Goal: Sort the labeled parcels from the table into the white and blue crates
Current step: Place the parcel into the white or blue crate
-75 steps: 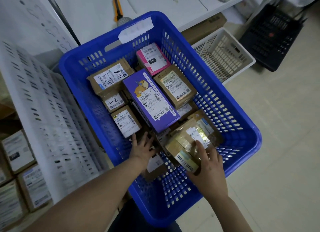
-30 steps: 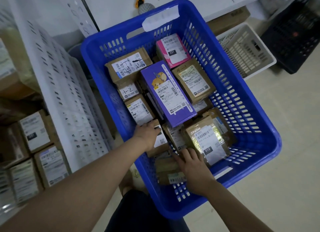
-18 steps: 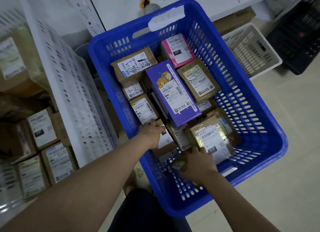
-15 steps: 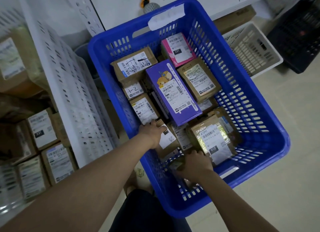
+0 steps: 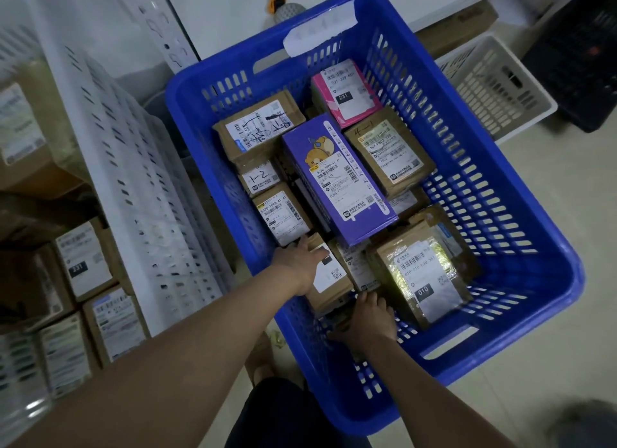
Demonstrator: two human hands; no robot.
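Our left hand (image 5: 297, 264) curls over the small brown parcel (image 5: 330, 282), just nearer than the purple box (image 5: 337, 180) in the blue crate (image 5: 547, 317); right hand (image 5: 370, 320) curls low, perhaps gripping something hidden. We'd seat it flat, label up.

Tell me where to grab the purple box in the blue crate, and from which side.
From above, pinch the purple box across its narrow width at the near end. It lies label-up atop the pile in the blue crate; that end stands proud of lower parcels, sides exposed, while the pink parcel crowds the far end.
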